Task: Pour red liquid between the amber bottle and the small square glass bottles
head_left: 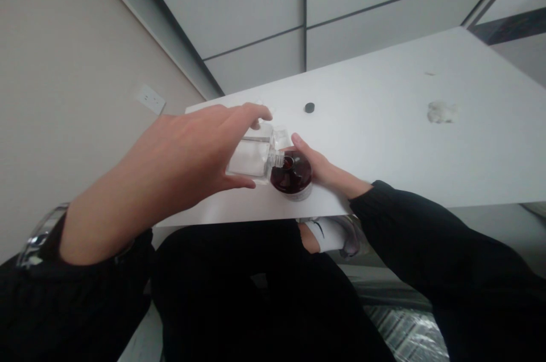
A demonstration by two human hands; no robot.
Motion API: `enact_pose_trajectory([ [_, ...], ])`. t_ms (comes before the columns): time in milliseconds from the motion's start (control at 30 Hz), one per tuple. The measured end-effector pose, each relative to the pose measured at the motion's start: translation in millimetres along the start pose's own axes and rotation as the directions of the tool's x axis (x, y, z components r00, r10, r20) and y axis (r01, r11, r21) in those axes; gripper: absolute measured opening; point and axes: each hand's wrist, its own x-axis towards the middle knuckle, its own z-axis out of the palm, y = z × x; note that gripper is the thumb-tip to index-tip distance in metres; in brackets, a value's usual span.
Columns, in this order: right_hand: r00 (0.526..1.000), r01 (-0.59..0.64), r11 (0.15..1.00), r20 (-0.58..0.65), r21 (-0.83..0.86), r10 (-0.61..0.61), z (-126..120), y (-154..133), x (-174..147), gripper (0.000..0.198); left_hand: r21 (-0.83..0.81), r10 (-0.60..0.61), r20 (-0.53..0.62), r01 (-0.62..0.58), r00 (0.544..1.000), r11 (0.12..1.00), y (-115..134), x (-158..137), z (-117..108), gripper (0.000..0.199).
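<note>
My left hand [213,145] is closed around a clear square glass bottle [251,154], tipped on its side with liquid inside. Its threaded neck points right, at the open mouth of a dark brown round bottle [294,177]. That brown bottle stands upright near the table's front edge. Wrapped against its right side is my right hand [319,165], with the thumb on the far side and the other fingers mostly hidden. Just behind the two bottles sits a small clear object [281,137], partly covered, whose kind I cannot make out.
A small black cap [309,107] lies on the white table [375,140] beyond the bottles. Farther right is a crumpled whitish clump [442,112], with a small scrap [430,73] behind it. Panelled cabinet doors [256,9] border the far edge; a wall socket [151,99] is at left.
</note>
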Motion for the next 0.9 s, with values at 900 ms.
enact_pose_trajectory([
  [900,0.999,0.038,0.999,0.002,-0.013,-0.038,-3.3,5.0,1.7,0.084,0.083,0.042,0.002,-0.042,0.999,0.996,2.6,2.3,-3.0,0.063],
])
